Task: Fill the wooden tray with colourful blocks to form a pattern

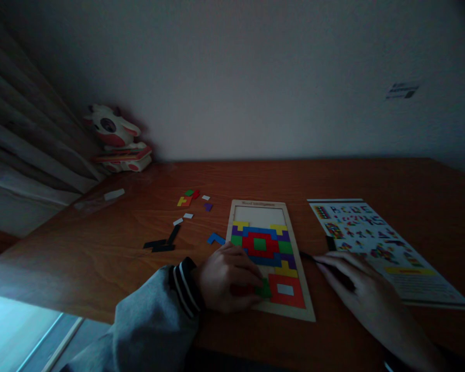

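A wooden puzzle board lies on the table, filled in its middle and lower part with coloured block pieces; its top end shows bare. My left hand rests over its lower left part, thumb and fingers closed around a green puzzle piece. Red shows beneath that palm, partly hidden. A red area with a white piece at its centre sits to the right of those fingertips. Just right of the board, my right hand pinches a thin black puzzle piece, part of it covered by the fingers.
Loose pieces lie left of the board: a blue one, several black strips, white ones and a coloured cluster. A printed pattern sheet is at right. A cow toy stands at the back left by a curtain.
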`<state>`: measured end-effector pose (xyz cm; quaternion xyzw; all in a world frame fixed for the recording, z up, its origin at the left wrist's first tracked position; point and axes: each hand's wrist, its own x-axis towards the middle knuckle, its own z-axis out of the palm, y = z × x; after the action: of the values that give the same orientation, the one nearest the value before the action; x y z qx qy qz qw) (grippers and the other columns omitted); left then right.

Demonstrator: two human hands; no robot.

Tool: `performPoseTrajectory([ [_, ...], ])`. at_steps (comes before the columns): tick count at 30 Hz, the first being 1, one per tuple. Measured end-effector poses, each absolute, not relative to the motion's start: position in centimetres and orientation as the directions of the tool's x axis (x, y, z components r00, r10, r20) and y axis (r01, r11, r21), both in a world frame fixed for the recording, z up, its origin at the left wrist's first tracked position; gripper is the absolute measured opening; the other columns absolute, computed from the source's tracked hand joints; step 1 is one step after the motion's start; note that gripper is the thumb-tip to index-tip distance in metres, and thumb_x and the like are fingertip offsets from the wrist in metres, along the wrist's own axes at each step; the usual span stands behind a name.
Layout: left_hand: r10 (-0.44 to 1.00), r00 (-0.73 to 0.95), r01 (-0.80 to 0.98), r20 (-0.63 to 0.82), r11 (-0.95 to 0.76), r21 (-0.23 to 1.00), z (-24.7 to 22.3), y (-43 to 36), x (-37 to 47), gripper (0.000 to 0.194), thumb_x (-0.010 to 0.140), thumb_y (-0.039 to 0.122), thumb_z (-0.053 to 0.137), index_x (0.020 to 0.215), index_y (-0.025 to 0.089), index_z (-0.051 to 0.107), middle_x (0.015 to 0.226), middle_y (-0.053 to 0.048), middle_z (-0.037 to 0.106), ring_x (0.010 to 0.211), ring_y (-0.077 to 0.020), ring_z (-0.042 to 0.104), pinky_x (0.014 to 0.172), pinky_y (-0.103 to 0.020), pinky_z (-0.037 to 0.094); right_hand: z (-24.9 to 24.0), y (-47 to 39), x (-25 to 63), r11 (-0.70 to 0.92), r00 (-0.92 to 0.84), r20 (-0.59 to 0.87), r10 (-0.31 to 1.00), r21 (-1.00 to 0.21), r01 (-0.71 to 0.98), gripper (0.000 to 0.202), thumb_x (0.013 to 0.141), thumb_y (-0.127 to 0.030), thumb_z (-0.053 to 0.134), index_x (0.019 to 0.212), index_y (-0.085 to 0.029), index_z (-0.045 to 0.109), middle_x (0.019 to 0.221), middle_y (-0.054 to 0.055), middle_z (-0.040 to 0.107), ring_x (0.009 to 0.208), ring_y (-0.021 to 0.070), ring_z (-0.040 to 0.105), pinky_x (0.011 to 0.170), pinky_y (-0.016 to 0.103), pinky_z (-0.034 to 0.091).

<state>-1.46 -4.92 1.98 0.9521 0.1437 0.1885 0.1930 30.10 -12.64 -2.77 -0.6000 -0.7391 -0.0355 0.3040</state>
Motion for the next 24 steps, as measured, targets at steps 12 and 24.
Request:
performPoseTrajectory([
  [12,0.181,0.921,0.114,0.346,-0.972,0.204,1.6,-5.3,-1.8,0.031,0.092,0.041,0.057,0.11,0.019,0.069,0.117,-0.007,0.072,0.098,-0.0231,0.062,0.084,-0.04,0.047,-2.9,-12.7,30.1,0.257,-0.076,0.455,0.887,-0.349,0.901,0.036,0.098,-0.047,0.043,0.102,-0.024,0.071,0.102,0.008,0.071,0.091,0.0232,0.069,0.084,0.039,0.055],
  [24,0.148,0.785,0.084,0.601,-0.988,0.133,1.7,-6.0,-2.1,0.018,0.087,0.033,0.061,0.076,0.02,0.068,0.074,-0.002,0.074,0.069,-0.0174,0.063,0.062,-0.033,0.048,-2.7,-12.7,30.3,0.274,-0.087,0.469,0.879,-0.346,0.897,0.035,0.098,-0.047,0.044,0.104,-0.025,0.07,0.103,0.007,0.071,0.091,0.0227,0.069,0.083,0.039,0.055],
])
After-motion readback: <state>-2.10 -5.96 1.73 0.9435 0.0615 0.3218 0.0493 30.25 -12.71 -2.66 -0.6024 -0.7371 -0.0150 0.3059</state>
